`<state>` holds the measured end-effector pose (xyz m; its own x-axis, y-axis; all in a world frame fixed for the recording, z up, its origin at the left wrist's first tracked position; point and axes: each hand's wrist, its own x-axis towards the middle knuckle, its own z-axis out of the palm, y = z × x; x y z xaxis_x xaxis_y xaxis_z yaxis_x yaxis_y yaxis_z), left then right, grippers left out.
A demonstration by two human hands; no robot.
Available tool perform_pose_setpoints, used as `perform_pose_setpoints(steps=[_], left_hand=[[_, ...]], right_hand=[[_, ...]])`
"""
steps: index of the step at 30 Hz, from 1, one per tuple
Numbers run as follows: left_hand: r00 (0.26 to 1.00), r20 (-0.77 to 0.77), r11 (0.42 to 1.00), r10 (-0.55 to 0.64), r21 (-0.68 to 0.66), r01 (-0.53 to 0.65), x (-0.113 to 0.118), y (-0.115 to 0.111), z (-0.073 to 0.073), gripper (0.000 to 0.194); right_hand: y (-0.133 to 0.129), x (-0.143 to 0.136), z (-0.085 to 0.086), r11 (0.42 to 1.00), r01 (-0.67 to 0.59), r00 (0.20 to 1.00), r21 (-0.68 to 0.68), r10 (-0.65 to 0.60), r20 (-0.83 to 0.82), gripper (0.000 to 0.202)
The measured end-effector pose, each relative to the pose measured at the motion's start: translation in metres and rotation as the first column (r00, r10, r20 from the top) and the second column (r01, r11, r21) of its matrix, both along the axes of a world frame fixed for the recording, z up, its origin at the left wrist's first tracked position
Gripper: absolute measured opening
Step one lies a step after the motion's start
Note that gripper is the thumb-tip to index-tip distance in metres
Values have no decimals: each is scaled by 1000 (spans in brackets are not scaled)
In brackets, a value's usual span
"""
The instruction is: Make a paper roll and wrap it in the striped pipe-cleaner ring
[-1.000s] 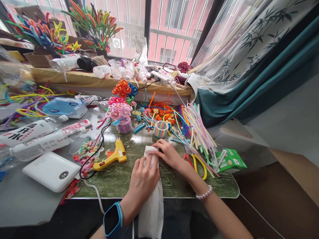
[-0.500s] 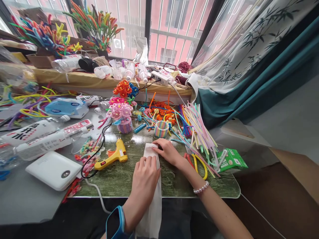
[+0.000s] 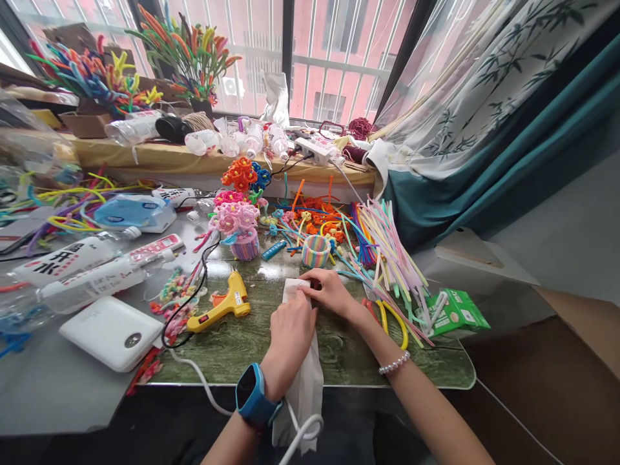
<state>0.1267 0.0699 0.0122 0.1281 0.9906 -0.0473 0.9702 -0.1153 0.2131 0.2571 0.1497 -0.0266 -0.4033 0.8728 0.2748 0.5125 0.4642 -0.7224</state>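
Note:
A long white strip point(image 3: 310, 386), soft like cloth or tissue, lies over the table's front edge and hangs down. Near its far end, my left hand point(image 3: 291, 330) is closed with bent fingers on the material. My right hand point(image 3: 333, 294) pinches the strip's right edge between thumb and fingers, close to the left fingertips. What lies under the fingers is partly hidden. A yellow glue gun point(image 3: 227, 302) rests left of my hands. Yellow-handled scissors or pliers point(image 3: 394, 325) lie partly behind my right forearm. A striped round pot point(image 3: 316, 250) stands just beyond.
Pipe cleaners point(image 3: 387, 242) spread at the right beside a green packet point(image 3: 459, 311). On the left are a white power bank point(image 3: 112, 332), plastic bottles point(image 3: 92, 278) and a tissue pack point(image 3: 134, 212). A pink flower pot point(image 3: 245, 245) stands behind the glue gun. A white cable point(image 3: 201, 374) crosses the front edge.
My left hand has moved up and slightly right along the strip, its fingers now bent close to the right hand's. A loop of white cable has come into view at the bottom.

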Motion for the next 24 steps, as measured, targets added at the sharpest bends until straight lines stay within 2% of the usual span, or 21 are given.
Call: perform_pose_setpoints(steps=[7, 17, 24], left_hand=[[998, 55, 999, 40, 8, -40, -10, 4, -12, 26], [989, 144, 999, -43, 17, 41, -9, 8, -8, 18], [995, 99, 1000, -29, 0, 29, -6, 18, -6, 30]], right_hand=[[2, 3, 2, 999, -16, 999, -41, 15, -30, 18], [12, 6, 4, 992, -34, 998, -119, 28, -51, 21], [24, 10, 7, 965, -122, 992, -231, 112, -53, 32]])
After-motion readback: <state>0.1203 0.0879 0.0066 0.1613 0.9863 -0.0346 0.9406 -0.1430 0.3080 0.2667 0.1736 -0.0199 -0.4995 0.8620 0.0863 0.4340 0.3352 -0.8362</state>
